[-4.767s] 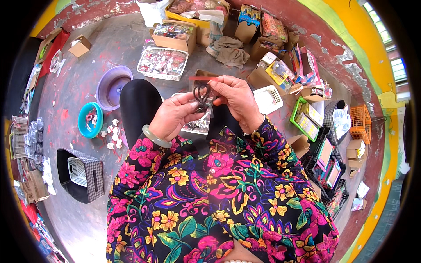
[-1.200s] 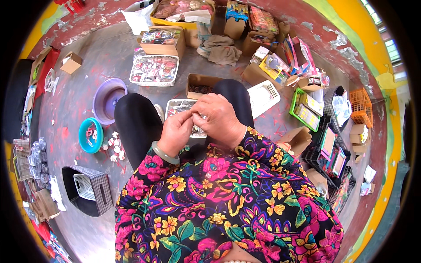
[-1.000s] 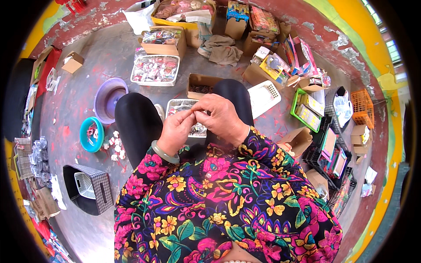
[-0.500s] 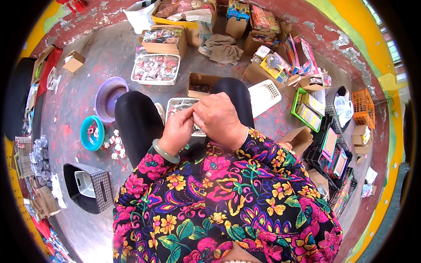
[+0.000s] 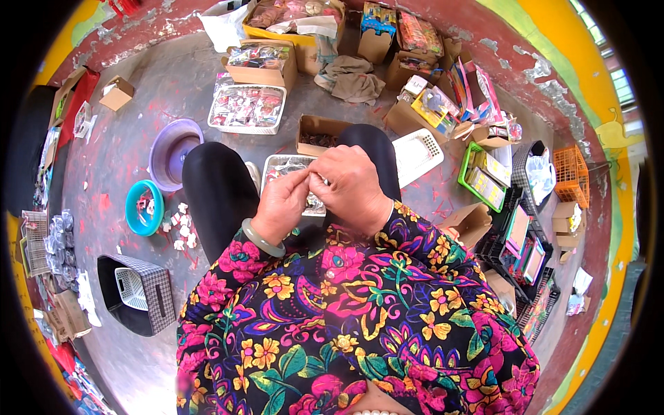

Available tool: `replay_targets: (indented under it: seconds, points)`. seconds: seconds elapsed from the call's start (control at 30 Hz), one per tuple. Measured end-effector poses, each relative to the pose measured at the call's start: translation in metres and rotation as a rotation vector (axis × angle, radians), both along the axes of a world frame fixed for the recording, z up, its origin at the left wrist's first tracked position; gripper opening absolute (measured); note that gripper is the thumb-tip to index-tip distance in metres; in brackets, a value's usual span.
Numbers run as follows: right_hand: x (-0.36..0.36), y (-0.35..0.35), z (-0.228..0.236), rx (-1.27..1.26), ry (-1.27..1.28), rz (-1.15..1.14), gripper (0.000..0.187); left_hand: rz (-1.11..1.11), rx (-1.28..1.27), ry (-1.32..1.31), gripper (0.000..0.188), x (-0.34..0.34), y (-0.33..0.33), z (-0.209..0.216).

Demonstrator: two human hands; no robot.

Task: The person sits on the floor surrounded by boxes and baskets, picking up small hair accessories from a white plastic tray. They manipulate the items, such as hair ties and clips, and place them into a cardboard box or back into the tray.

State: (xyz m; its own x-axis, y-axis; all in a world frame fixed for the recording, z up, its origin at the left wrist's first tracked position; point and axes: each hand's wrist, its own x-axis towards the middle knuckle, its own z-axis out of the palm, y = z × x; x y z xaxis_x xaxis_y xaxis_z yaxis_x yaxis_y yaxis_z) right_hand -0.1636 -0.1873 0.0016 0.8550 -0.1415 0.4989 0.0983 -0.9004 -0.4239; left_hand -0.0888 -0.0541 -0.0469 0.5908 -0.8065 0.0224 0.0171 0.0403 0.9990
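My left hand (image 5: 281, 205), with a pale bangle (image 5: 261, 238) on its wrist, is closed in a pinch. Its fingertips meet those of my right hand (image 5: 354, 188), which is curled and pinching too. Whatever lies between the fingertips is too small to name; a tiny light speck shows by the right thumb. Beneath both hands, between my knees, is a white tray (image 5: 268, 166) of small packed items, partly covered by them. Just beyond it, an open cardboard box (image 5: 304, 146) contains dark small pieces.
Ahead, a white basket (image 5: 242, 128) carries wrapped packets. At left are a purple basin (image 5: 158, 155), a teal basin (image 5: 131, 211), scattered white pieces (image 5: 181, 223) and a checked bin (image 5: 155, 294). Rightward lie an empty-looking white basket (image 5: 417, 153), a green basket (image 5: 477, 192) and black crates (image 5: 515, 238).
My right hand has shifted slightly and its thumb shows more clearly, with a small light speck by it. The fingertips of both hands still meet over the tray.
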Motion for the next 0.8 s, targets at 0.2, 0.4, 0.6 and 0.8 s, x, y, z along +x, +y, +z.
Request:
replay_targets:
  seconds: [0.2,0.4,0.6,0.8]
  points:
    - [-0.006,-0.017,-0.006,0.64,0.109,-0.088,0.007,-0.043,-0.086,0.387,0.026,0.002,0.002,0.005]
    - [-0.036,-0.057,-0.017,1.297,0.056,-0.184,0.009,-0.058,-0.179,0.674,0.027,0.005,0.003,0.012]
    - [-0.106,-0.104,-0.032,1.273,-0.113,-0.434,0.009,-0.039,-0.2,0.675,0.027,0.012,0.006,0.019]
    - [-0.209,-0.146,-0.089,0.96,-0.075,-0.736,0.008,-0.04,-0.191,0.694,0.027,0.014,0.006,0.011]
